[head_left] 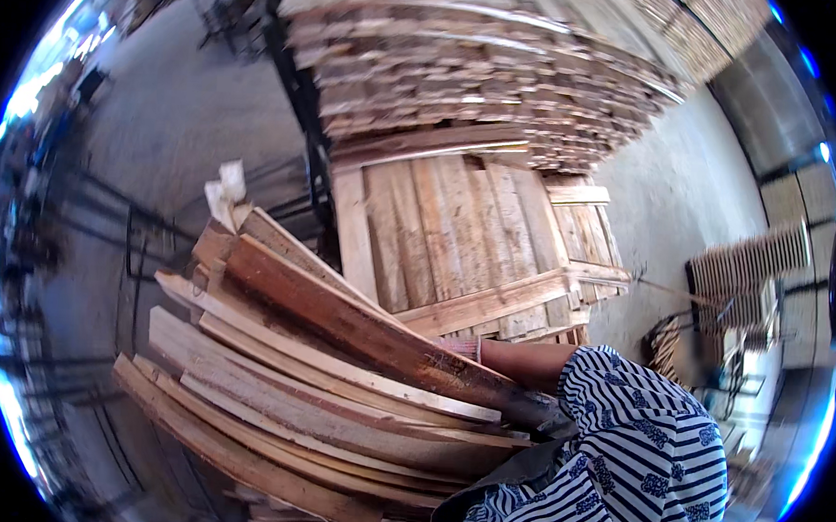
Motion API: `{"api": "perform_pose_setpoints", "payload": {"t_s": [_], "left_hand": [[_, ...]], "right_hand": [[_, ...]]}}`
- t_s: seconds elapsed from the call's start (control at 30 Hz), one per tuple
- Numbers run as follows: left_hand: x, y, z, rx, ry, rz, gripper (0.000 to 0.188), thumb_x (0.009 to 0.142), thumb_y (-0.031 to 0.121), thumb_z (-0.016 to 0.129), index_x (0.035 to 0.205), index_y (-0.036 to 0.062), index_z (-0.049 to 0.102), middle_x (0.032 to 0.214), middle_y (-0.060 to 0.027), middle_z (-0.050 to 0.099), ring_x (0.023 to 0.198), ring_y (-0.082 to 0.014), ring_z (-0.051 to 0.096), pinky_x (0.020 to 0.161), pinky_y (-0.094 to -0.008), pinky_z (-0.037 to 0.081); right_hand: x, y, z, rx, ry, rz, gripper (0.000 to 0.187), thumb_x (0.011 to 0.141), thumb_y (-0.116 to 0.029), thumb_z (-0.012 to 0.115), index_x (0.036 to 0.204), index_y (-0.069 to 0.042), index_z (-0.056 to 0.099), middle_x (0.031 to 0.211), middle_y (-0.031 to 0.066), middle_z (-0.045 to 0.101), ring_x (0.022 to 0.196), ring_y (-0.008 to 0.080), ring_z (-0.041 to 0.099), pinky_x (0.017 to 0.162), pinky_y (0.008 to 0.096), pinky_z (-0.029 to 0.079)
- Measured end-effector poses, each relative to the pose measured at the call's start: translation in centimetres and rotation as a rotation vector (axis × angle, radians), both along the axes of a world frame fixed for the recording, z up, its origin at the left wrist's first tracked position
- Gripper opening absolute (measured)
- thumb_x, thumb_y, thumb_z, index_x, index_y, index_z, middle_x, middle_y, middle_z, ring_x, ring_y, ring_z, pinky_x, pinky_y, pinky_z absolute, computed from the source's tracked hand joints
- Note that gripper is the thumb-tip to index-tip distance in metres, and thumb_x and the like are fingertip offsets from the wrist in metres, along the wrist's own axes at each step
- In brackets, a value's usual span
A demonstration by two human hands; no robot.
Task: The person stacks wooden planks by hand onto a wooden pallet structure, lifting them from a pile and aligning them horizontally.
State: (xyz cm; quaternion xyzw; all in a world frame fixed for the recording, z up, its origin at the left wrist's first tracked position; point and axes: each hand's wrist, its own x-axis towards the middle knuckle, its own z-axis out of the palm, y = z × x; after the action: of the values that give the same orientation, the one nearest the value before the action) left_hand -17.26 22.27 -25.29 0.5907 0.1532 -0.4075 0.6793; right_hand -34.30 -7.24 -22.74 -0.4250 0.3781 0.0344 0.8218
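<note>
My right forearm, in a striped sleeve, reaches left from the lower right. Only the pale knitted glove cuff of my right hand (463, 348) shows, at the far side of a reddish-brown plank (341, 315). The plank hides its fingers, so I cannot see whether they grip it. My left hand does not show. The brown plank lies slanted along the far side of a loose pile of long boards (336, 421), which look bent by the lens. Just beyond my right hand stands a stack of flat wooden boards (457, 230), with a pale slat (491, 301) slanting across its near side.
A tall, layered stack of planks (482, 86) rises behind. Dark metal frames (144, 240) stand on the concrete floor (201, 112) at left. To the right are another slatted wood stack (754, 266) and a coil of rope-like material (661, 346). Two whitish pieces (225, 192) sit by the pile's far-left end.
</note>
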Motion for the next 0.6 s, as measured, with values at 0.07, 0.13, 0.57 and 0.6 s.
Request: {"api": "perform_pose_setpoints", "payload": {"t_s": [0.07, 0.13, 0.57, 0.6], "left_hand": [[-0.4, -4.1, -0.1, -0.046, -0.003, -0.095, 0.069, 0.102, 0.051, 0.054, 0.154, 0.0066, 0.039, 0.148, -0.0111, 0.050, 0.131, -0.0271, 0.053, 0.112, -0.0402, 0.044], [-1.3, -7.2, 0.8, -0.097, -0.031, -0.140, 0.069, 0.102, 0.050, 0.054, 0.154, 0.0065, 0.039, 0.149, -0.0112, 0.050, 0.131, -0.0271, 0.052, 0.112, -0.0401, 0.044], [-7.1, -34.6, 3.8, -0.185, -0.057, -0.507, 0.073, 0.091, 0.037, 0.075, 0.150, 0.0026, 0.048, 0.141, -0.0115, 0.056, 0.129, -0.0247, 0.051, 0.114, -0.0379, 0.038], [-5.8, -34.6, 1.7, -0.150, -0.168, -0.508, 0.075, 0.090, 0.038, 0.076, 0.150, 0.0020, 0.047, 0.142, -0.0119, 0.055, 0.130, -0.0240, 0.050, 0.114, -0.0378, 0.039]], "right_hand": [[-4.2, -2.1, 1.1, -0.044, -0.003, -0.100, 0.075, 0.104, -0.065, 0.038, 0.151, -0.007, 0.047, 0.144, 0.0117, 0.057, 0.130, 0.0229, 0.054, 0.112, 0.0347, 0.038], [-7.5, -4.4, 3.0, -0.088, -0.024, -0.161, 0.076, 0.104, -0.065, 0.038, 0.151, -0.007, 0.047, 0.144, 0.0117, 0.057, 0.131, 0.0228, 0.054, 0.113, 0.0346, 0.038], [-21.9, -20.2, -2.5, -0.405, 0.482, -0.627, 0.080, 0.104, -0.067, 0.033, 0.155, -0.006, 0.041, 0.158, 0.0123, 0.044, 0.147, 0.0225, 0.036, 0.121, 0.0330, 0.026], [-22.4, -20.7, -2.9, -0.452, 0.327, -0.590, 0.081, 0.104, -0.068, 0.033, 0.156, -0.006, 0.038, 0.161, 0.0123, 0.039, 0.149, 0.0232, 0.033, 0.122, 0.0336, 0.025]]}}
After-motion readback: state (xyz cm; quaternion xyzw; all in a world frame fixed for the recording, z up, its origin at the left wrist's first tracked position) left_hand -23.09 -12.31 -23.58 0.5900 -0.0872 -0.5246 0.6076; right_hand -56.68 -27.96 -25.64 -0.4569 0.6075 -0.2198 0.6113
